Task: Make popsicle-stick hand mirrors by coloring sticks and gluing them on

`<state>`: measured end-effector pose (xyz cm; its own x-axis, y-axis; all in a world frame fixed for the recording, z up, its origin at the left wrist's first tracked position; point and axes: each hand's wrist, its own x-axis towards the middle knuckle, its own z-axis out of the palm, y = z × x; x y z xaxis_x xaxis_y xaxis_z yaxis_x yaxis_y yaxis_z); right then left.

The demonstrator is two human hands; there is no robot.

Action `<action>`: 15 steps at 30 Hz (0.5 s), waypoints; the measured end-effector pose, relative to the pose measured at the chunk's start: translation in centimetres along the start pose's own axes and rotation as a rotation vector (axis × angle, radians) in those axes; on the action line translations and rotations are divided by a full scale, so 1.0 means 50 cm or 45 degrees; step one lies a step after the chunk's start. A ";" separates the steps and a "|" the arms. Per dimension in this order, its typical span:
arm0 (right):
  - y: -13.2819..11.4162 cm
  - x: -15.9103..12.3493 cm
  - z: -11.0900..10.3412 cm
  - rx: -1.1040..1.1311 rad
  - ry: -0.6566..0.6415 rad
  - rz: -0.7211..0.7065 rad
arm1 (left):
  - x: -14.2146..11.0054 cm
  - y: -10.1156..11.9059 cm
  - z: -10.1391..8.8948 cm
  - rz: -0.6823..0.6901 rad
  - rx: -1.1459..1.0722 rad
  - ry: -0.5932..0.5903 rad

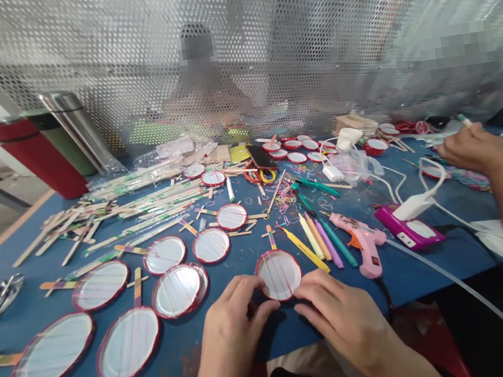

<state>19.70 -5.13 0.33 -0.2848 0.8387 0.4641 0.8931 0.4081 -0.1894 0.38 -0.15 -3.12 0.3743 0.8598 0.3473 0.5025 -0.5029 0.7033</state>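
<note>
Red-rimmed disc [279, 276]: my left hand [233, 317] touches left edge, right hand [343, 308] right edge; thumbs, forefingers apart.

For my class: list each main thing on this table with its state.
Near disc: stick attached, rim touched by left hand and right hand.
Other discs: lying, several with sticks.
Pink glue gun: on its side, clear rod in back.
Purple power box: white plug in.
Pens: lying, caps unclear.
Red flask: standing, lid on.
Silver flask: standing, lid on.

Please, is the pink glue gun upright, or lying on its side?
On its side: the pink glue gun lies with its handle along the blue table.
</note>
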 end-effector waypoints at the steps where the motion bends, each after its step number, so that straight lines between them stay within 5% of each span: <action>1: -0.001 0.003 0.000 -0.012 0.015 -0.015 | -0.001 -0.001 0.000 0.006 -0.018 0.020; 5: 0.000 0.008 0.003 -0.015 0.081 -0.047 | -0.005 -0.004 -0.002 0.013 -0.056 0.102; 10: 0.015 0.006 -0.002 0.096 0.278 0.199 | -0.004 -0.001 0.000 -0.083 -0.024 0.041; 15: 0.032 0.019 -0.009 0.078 0.152 0.081 | 0.009 0.002 0.002 -0.151 0.024 -0.016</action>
<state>21.02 -3.84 0.83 -0.1820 0.8162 0.5484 0.8839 0.3801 -0.2724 0.69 0.19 -2.95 0.3213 0.9122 0.2541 0.5582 -0.3992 0.7273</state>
